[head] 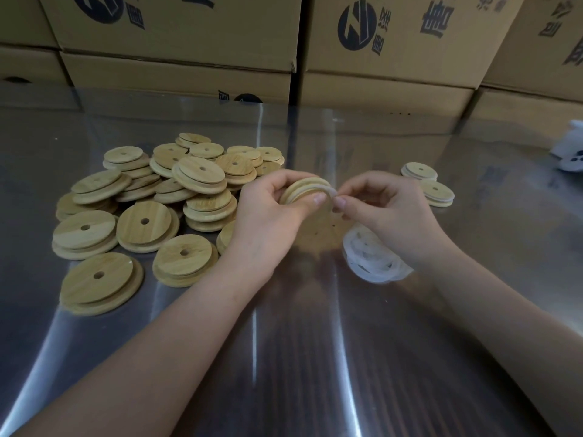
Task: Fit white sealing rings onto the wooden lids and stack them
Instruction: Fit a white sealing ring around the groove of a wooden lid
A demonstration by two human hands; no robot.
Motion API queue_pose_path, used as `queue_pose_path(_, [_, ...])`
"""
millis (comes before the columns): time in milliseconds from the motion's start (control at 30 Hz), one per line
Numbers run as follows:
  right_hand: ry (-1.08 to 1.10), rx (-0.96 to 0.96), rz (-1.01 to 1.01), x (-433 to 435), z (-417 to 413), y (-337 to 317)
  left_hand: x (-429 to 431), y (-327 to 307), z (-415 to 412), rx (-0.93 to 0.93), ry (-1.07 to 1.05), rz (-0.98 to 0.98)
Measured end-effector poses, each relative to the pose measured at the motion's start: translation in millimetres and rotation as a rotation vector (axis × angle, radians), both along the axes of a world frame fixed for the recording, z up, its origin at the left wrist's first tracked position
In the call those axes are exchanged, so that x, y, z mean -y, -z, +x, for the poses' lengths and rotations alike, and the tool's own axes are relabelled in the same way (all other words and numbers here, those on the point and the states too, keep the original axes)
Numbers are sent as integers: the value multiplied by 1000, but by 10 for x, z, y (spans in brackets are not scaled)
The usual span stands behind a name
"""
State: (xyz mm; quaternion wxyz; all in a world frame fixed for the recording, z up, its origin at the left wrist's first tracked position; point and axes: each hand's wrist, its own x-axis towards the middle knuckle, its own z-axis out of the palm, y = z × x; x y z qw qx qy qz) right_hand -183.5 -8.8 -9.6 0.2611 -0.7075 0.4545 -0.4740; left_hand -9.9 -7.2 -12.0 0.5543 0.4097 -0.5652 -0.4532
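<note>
My left hand [271,212] grips a round wooden lid [303,189] on edge above the table, thumb against its rim. A white sealing ring [326,190] lies partly around that lid's rim, and my right hand [385,209] pinches the ring at the lid's right side. A loose heap of white rings [372,257] lies on the table under my right wrist. Several bare wooden lids with centre holes sit in a pile [164,197] to the left. Two lids [437,192] with white rings rest apart at the right.
The table [315,357] is shiny and reflective, covered with clear film. Stacked cardboard boxes [378,58] form a wall along its far edge. A white object [571,149] sits at the far right edge.
</note>
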Motion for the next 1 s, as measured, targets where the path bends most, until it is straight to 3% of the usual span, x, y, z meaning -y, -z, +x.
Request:
queue_pose_path(233, [3,9,27,14,-36,-44,11,-3,7,44,19,32])
queue_pose_path(733, [-90,29,55,0,-28,-65,-8,12,9,-52,68,135])
queue_pose_path(1000, [-86,-4,57,20,-41,-57,5,34,-9,-34,42,87])
